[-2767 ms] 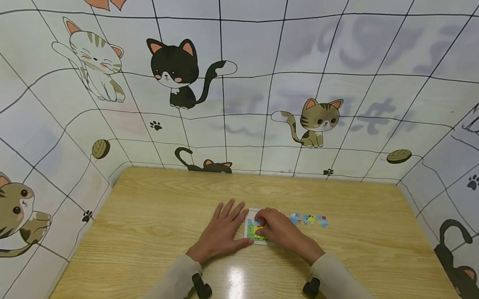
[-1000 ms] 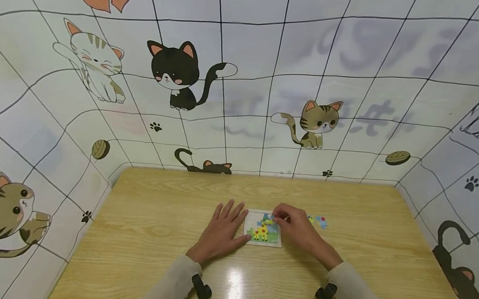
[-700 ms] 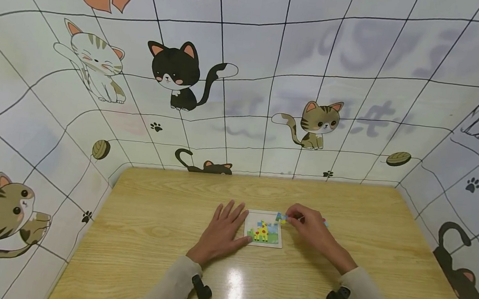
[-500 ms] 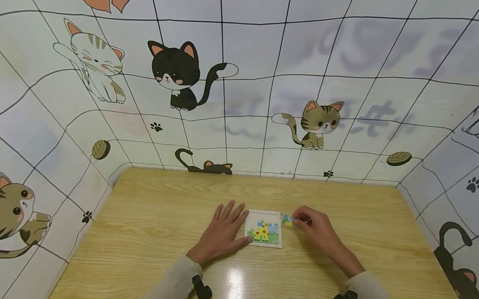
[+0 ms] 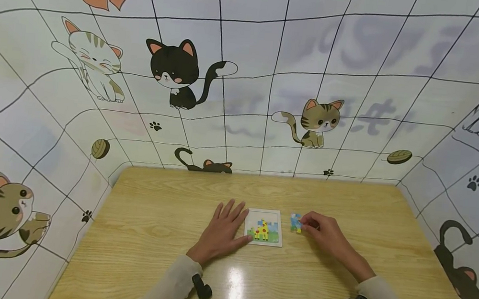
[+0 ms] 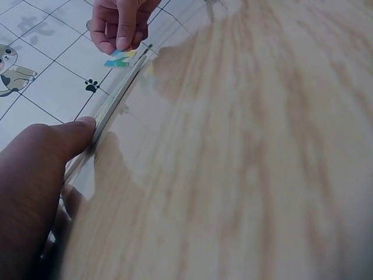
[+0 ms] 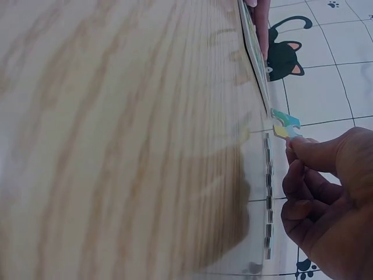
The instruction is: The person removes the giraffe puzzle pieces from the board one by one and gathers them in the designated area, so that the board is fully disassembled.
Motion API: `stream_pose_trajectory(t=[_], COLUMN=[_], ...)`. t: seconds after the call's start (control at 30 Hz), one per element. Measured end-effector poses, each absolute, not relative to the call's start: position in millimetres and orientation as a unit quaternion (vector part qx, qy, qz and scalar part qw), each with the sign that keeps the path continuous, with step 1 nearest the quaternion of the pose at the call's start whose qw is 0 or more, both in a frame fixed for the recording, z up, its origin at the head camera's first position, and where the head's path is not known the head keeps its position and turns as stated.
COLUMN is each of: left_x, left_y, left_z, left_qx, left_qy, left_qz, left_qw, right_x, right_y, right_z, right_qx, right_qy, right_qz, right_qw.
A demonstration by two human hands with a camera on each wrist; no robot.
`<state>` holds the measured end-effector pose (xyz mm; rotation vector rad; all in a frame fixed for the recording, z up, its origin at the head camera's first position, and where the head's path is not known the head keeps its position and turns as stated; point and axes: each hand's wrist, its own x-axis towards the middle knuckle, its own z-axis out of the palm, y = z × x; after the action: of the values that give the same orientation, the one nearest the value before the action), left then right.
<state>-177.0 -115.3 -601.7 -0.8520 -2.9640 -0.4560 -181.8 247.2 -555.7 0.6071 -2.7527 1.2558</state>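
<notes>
In the head view my left hand (image 5: 223, 230) lies with fingers spread at the left side of a white puzzle tray (image 5: 254, 213). Its thumb touches the tray's edge in the left wrist view. Inside the tray, joined pieces show a yellow giraffe (image 5: 262, 230) on green and blue; the upper part is bare. Right of the tray, my right hand (image 5: 322, 230) pinches a blue, green and yellow jigsaw piece (image 5: 295, 222) between thumb and fingertips. The right wrist view shows that jigsaw piece (image 7: 285, 123) held above the table.
Beneath the right hand, a row of loose puzzle pieces (image 7: 268, 198) lies on the wooden table (image 5: 165, 200), seen edge-on in the right wrist view. The hand hides them in the head view. Cat-printed walls (image 5: 244, 140) stand behind and at both sides.
My right hand has moved from over the tray to its right, carrying the jigsaw piece, which has turned on the way. My left hand has stayed at the tray's left side.
</notes>
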Motion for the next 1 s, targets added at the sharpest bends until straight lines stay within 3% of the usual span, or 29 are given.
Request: stream_pose_trajectory(t=[0.43, 1.0], left_x=[-177.6, -176.3], left_y=[-114.1, -114.1], left_z=[-600.4, -599.1], left_qx=[-0.270, -0.268], left_qy=[-0.950, -0.951], left_qz=[-0.154, -0.151], left_qw=[0.008, 0.002], right_x=[-184.2, -184.1], right_y=[249.1, 248.3], right_z=[-556.8, -560.6], right_qx=[0.206, 0.221], right_qy=[-0.893, -0.909], right_qz=[0.401, 0.353], right_qw=[-0.004, 0.012])
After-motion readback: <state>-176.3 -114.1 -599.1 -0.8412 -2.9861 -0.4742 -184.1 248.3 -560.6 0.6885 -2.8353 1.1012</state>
